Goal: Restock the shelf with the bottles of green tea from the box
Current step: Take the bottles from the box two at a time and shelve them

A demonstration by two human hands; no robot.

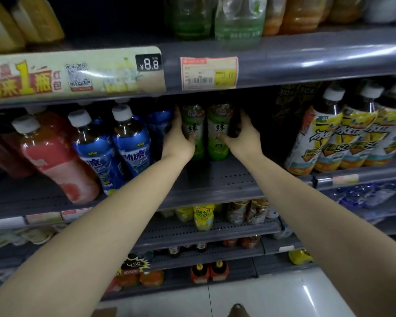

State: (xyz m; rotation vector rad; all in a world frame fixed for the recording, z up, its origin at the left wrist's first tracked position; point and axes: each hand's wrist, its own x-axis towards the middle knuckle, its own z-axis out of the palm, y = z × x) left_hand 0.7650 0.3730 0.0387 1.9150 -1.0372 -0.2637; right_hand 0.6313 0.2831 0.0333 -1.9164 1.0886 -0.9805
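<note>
Two green tea bottles stand side by side, deep on the grey shelf. My left hand wraps the left green tea bottle from its left side. Gripping the right green tea bottle from its right side is my right hand. Both bottles are upright with green labels and their bases on the shelf board. Their caps are hidden in the shadow under the upper shelf. The box is mostly out of view; only a brown corner shows at the bottom edge.
Blue-label bottles and a red drink bottle crowd the shelf to the left. Yellow-label bottles stand to the right, past a dark gap. Price tags hang on the shelf edge above. Lower shelves hold small bottles over a white floor.
</note>
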